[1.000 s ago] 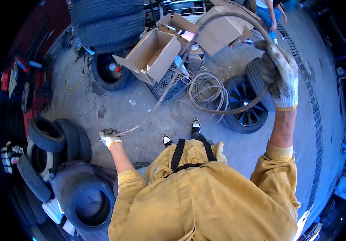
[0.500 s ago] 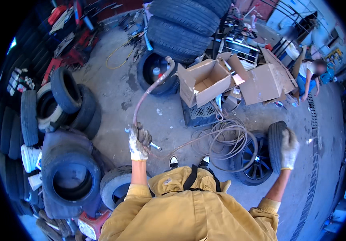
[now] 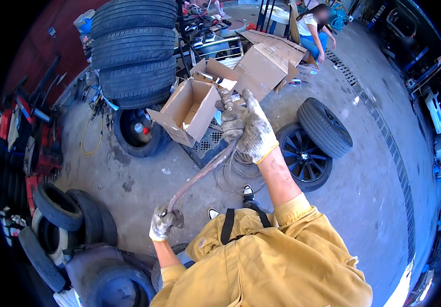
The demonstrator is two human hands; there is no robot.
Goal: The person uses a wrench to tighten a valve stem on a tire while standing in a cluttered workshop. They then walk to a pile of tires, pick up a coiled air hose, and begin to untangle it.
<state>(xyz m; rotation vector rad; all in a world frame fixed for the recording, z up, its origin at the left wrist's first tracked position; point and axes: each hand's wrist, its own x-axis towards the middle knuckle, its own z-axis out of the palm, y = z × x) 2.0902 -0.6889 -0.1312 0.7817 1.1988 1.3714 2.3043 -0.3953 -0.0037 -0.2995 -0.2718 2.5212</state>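
Note:
A worn, reddish hose (image 3: pixel 200 176) runs at a slant in front of me, held by both gloved hands. My left hand (image 3: pixel 164 223), in a dirty white work glove with grey fingers, is closed around its lower part. Higher up, my right hand (image 3: pixel 251 125) wraps the upper part of the hose near its tan end, one finger pointing forward. The coiled thin hose or cable (image 3: pixel 233 171) lies on the floor beneath my right arm. Whether the left hand also holds the metal tool seen earlier is hidden.
An open cardboard box (image 3: pixel 192 110) sits on a dark crate (image 3: pixel 207 146) ahead. A tall tyre stack (image 3: pixel 136 48) stands behind left. A black-rimmed wheel (image 3: pixel 302 158) and leaning tyre (image 3: pixel 325 128) are right. More tyres (image 3: pixel 59 207) fill the left; another person (image 3: pixel 312 33) sits far right.
My right hand has come from the far right onto the upper part of the hose. The left hand has lowered, and the hose tilts more to the right. My view has turned right.

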